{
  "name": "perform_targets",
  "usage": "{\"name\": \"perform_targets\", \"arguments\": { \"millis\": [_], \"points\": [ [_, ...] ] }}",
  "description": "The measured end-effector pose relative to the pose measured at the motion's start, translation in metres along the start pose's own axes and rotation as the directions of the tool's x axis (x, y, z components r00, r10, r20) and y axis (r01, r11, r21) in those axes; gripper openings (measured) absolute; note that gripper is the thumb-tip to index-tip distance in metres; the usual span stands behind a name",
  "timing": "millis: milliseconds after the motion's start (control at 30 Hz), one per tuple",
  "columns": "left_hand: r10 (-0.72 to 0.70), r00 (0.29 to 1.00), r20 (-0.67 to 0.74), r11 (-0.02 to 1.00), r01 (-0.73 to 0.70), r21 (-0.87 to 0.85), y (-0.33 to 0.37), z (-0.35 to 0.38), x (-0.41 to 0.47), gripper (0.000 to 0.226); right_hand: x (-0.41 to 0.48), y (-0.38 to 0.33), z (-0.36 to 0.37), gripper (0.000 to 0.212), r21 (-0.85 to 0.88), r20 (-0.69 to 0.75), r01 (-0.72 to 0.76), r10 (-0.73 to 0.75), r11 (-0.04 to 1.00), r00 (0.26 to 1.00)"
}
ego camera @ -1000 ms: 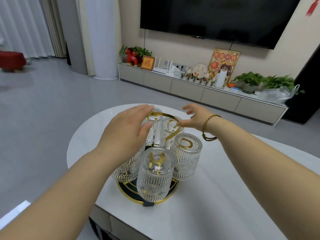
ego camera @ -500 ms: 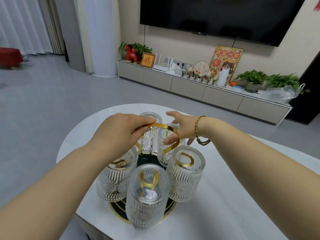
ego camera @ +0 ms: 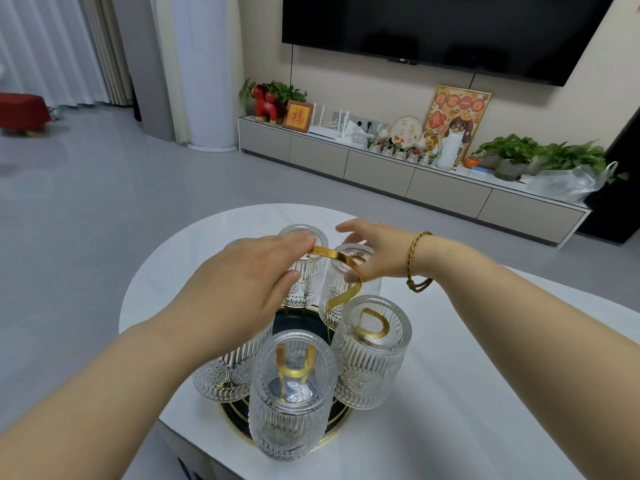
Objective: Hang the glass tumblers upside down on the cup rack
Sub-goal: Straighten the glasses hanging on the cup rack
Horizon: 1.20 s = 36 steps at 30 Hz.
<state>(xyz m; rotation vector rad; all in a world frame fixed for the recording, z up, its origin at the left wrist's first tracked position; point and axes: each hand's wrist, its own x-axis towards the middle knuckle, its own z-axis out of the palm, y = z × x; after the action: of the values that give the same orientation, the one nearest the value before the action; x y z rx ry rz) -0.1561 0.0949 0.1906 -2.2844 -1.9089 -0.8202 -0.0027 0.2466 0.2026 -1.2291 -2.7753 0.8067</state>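
Observation:
A gold cup rack with a round dark base [ego camera: 341, 420] stands on the white table [ego camera: 450, 393]. Several ribbed glass tumblers hang upside down on its pegs: one at the front [ego camera: 291, 407], one at the right [ego camera: 372, 358], one at the left [ego camera: 227, 374] partly under my left forearm, and two at the back [ego camera: 304, 235] [ego camera: 356, 252]. My left hand [ego camera: 242, 282] pinches the rack's gold loop handle [ego camera: 332, 255] at its top left. My right hand [ego camera: 381, 251] has its fingers spread, with the thumb resting against the handle's right bend.
The rack sits near the table's rounded front-left edge. A grey floor lies beyond it. A low TV cabinet [ego camera: 381, 168] with plants, frames and a plastic bag [ego camera: 568, 181] runs along the far wall under a wall-mounted screen [ego camera: 450, 29].
My left hand has closed onto the gold handle from above it. My right hand's fingers have spread out while its thumb stays on the handle. The view has come closer to the rack.

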Motion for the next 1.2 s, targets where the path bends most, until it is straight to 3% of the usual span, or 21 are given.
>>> {"name": "perform_targets", "arguments": {
  "millis": [167, 700, 767, 900, 1033, 1200],
  "points": [
    [-0.018, 0.999, 0.036, 0.999, 0.020, -0.047, -0.002, 0.002, 0.001, 0.045, -0.007, 0.005, 0.000, 0.068, 0.043, -0.003, 0.032, -0.032, 0.999, 0.999],
    [-0.026, 1.000, 0.012, 0.988, 0.027, -0.152, -0.008, 0.002, -0.003, 0.040, -0.011, 0.005, -0.005, 0.066, 0.113, -0.011, 0.024, -0.023, 0.993, 1.000],
    [-0.066, 0.997, -0.035, 0.980, 0.058, -0.192, -0.011, 0.000, -0.008, 0.030, -0.012, 0.005, -0.008, 0.064, 0.122, -0.018, 0.021, -0.019, 0.992, 1.000],
    [-0.205, 0.964, -0.172, 0.946, 0.150, -0.287, -0.019, 0.001, -0.024, 0.035, -0.010, 0.001, -0.010, 0.060, 0.083, -0.088, 0.011, -0.003, 0.997, 0.996],
    [-0.353, 0.915, -0.197, 0.879, 0.252, -0.405, -0.021, 0.011, -0.041, 0.037, 0.002, -0.010, -0.008, 0.062, 0.059, -0.148, -0.004, 0.013, 0.998, 0.989],
    [-0.468, 0.871, -0.150, 0.765, 0.314, -0.563, -0.022, 0.023, -0.050, 0.053, 0.027, -0.034, -0.002, 0.078, -0.001, -0.014, 0.019, -0.019, 1.000, 1.000]
  ]
}}
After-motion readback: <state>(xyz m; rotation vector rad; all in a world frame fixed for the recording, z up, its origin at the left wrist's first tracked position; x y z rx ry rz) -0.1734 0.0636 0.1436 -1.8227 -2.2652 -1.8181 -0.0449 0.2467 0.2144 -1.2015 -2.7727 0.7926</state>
